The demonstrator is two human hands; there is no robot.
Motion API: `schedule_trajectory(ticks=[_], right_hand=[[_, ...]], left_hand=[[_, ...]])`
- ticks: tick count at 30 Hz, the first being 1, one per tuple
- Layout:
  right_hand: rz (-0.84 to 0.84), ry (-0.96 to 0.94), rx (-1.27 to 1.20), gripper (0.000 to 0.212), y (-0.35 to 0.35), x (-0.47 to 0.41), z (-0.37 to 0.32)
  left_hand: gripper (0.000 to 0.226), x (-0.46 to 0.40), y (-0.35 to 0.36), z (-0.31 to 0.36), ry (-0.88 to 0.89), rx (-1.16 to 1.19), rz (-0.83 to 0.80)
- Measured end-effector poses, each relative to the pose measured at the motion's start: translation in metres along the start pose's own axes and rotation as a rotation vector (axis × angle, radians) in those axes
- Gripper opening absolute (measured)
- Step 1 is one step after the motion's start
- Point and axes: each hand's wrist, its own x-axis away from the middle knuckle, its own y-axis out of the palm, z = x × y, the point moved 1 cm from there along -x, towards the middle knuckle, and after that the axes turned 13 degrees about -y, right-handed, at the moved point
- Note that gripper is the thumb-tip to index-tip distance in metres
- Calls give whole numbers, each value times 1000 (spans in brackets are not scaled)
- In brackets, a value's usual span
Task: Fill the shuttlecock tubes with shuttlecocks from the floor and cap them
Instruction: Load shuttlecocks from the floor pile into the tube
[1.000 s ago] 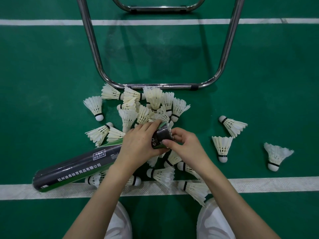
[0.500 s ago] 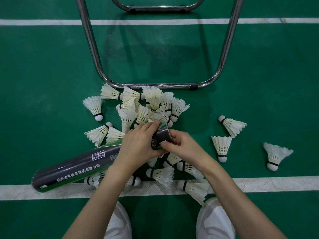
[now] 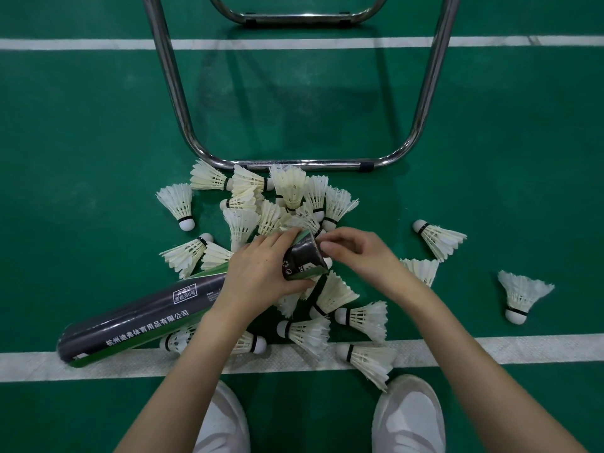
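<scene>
A long black and green shuttlecock tube (image 3: pixel 147 318) lies slanted over the floor, its open end raised to the right. My left hand (image 3: pixel 261 273) grips the tube just behind that open end. My right hand (image 3: pixel 359 256) is at the tube's mouth with curled fingers and its thumb tip against the rim. Whether it pinches a shuttlecock there is hidden. Several white feather shuttlecocks (image 3: pixel 287 188) lie heaped on the green floor just beyond and under my hands.
A chrome tube frame (image 3: pixel 304 164) stands on the floor right behind the heap. Stray shuttlecocks lie to the right (image 3: pixel 438 238) and far right (image 3: pixel 523 295). A white court line (image 3: pixel 490 349) runs across in front of my white shoes (image 3: pixel 411 416).
My right hand's fingers have shifted slightly up along the tube's mouth, and the feathers seen at the rim earlier no longer show. The tube and my left hand have barely moved.
</scene>
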Motion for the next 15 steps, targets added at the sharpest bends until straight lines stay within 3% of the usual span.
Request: schedule_trajectory(ticks=[6, 11, 15], right_hand=[[48, -44, 433, 23, -39, -17, 13], [127, -26, 528, 41, -45, -49, 22], [43, 22, 535, 58, -40, -62, 32]], left_hand=[[92, 0, -3, -3, -19, 12, 23], [90, 1, -1, -1, -10, -1, 12], [89, 2, -1, -2, -14, -9, -2]])
